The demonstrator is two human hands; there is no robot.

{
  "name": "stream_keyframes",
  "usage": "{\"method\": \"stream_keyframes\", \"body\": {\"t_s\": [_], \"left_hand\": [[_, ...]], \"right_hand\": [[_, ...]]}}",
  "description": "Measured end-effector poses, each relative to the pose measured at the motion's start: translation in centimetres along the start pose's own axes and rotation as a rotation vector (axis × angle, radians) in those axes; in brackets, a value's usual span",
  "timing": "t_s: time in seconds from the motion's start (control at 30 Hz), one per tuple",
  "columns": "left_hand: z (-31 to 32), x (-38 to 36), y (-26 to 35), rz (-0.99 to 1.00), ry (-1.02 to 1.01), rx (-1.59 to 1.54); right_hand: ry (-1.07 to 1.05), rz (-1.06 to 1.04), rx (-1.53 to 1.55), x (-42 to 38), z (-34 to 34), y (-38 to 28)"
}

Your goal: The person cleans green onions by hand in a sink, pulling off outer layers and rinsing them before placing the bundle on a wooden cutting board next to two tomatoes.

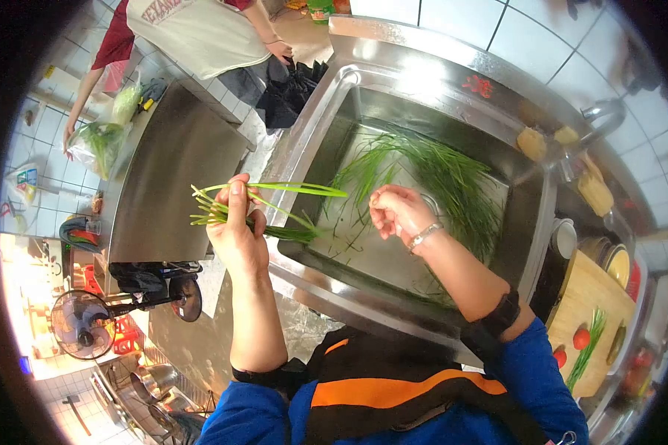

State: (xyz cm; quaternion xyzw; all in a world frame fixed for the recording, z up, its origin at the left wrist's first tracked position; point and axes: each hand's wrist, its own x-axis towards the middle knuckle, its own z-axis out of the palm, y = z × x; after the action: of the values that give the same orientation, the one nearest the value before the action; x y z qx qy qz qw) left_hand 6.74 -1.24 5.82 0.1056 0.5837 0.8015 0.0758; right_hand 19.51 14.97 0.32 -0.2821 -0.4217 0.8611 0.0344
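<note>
My left hand [239, 219] is closed around a small bunch of long green stalks [289, 233], near the left edge of the steel sink [293, 167]. One or two stalks stick out to the right, above the rest. Over the sink, my right hand [397, 211] has its fingers curled together; whether anything small is between them cannot be made out. Below and behind it, a large heap of thin green leaves [453, 182] lies in water in the basin, with loose bits scattered on the bottom.
A faucet [603, 122] and sponges are at the upper right. On the right, a cutting board [597, 297] holds tomatoes and green stalks. Another person [200, 33] stands at the upper left, a hand at bagged vegetables by a steel counter [178, 170]. A fan [83, 325] is lower left.
</note>
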Motion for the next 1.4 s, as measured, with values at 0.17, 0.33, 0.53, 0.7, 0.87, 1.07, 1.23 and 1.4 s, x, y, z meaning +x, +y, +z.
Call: {"method": "stream_keyframes", "body": {"t_s": [0.17,0.33,0.53,0.7,0.87,1.07,1.23,1.4], "left_hand": [[-0.2,0.0,0.4,-0.027,-0.001,-0.037],[0.1,-0.2,0.3,-0.035,0.002,-0.034],[-0.1,-0.8,0.1,-0.036,-0.035,0.006],[0.4,-1.3,0.0,0.100,0.091,-0.040],[0.7,-1.5,-0.3,0.140,0.068,0.062],[0.9,-1.8,-1.1,0.096,0.103,0.073],[1.6,-2.2,-0.7,0.109,0.037,0.001],[1.4,-2.4,-0.7,0.141,0.035,0.008]], "right_hand": [[-0.079,-0.083,-0.122,0.2,-0.2,-0.5],[-0.140,-0.173,-0.284,0.3,1.2,-0.9],[-0.140,-0.243,-0.512,0.2,1.4,-0.9],[0.192,-0.024,-0.012,1.3,-0.1,-0.3],[-0.161,0.017,-0.005,-1.6,0.2,-0.5],[-0.304,-0.056,-0.226,-2.7,1.6,-1.0],[-0.296,-0.100,-0.300,-2.9,1.4,-0.7],[-0.246,-0.079,-0.240,-3.1,0.8,0.9]]}}
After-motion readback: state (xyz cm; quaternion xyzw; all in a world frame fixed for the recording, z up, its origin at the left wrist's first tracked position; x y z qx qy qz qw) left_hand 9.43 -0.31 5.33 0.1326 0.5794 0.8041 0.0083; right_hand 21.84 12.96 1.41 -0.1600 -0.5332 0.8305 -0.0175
